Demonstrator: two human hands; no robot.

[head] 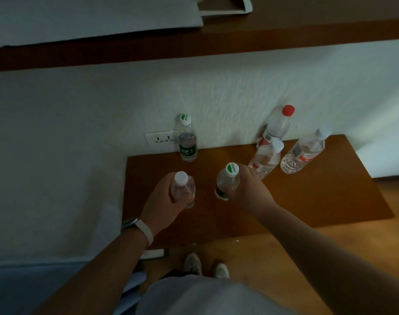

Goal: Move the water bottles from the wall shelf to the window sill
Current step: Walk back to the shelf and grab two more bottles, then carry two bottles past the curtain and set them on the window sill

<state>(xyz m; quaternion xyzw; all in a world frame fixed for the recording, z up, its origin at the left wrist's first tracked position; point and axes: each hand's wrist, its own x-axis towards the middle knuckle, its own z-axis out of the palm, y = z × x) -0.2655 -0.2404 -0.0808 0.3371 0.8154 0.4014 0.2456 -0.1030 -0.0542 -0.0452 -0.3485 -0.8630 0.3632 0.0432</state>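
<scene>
From the head view, the shelf [307,201] is a flat brown wooden board with straight edges and square corners, fixed against a white, rough-textured wall [80,133].

The left hand [162,198] is curled round the shoulder of a clear plastic white-cap bottle [183,189]. The right hand [251,189] is wrapped round a clear green-cap bottle [228,180] with a dark label low on its body. The hands are apart, each over the shelf's front left part. Whether the bottle bases touch the wood cannot be told.

Four more clear bottles stand on the shelf:
- The dark-label bottle [187,142] is at the back edge by the wall, just in front of a white socket [160,138].
- The red-cap bottle [277,125] is at the back right, against the wall.
- The mid bottle [265,161], white-capped with a red label, is just in front of it, close to the right hand's knuckles.
- The end bottle [302,154] is beside that one, with ribbed sides.

The shelf's front right part is bare wood to its edge. Beyond and below it lies a glossy, orange-brown wooden floor [330,246].

A white band [146,233] circles the left wrist. Two pale shoes [194,263] stand on the floor under the shelf's front edge. A dark brown ledge [194,46] runs along the wall above.
</scene>
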